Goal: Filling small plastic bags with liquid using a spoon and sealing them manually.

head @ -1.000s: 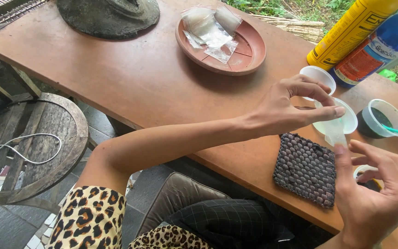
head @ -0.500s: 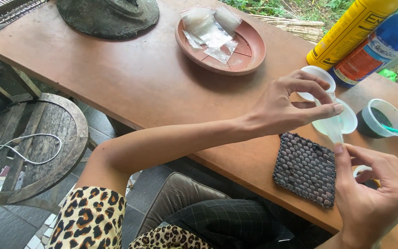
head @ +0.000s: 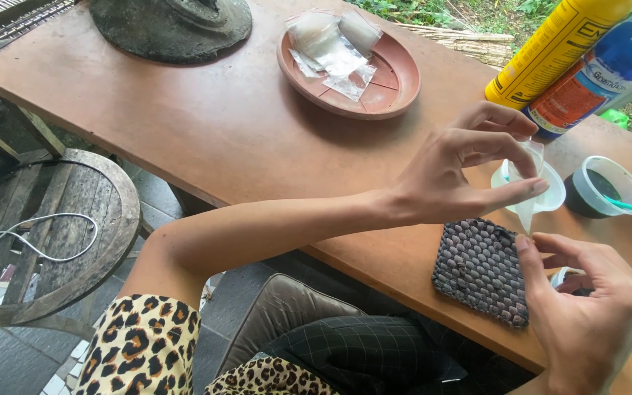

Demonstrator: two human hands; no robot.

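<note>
While held up over brown table, small clear bag pinched at top by left hand, thumb and fingers closed on it. Right hand at 5 o'clock from bag, fingers half curled, one fingertip touching bag's bottom tip. Dark woven pouch at 7 o'clock. Round cup with dark stuff at 3 o'clock.

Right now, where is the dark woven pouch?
In the head view the dark woven pouch lies flat near the table's front edge, right of centre, just below the left hand and beside the right hand.
</note>
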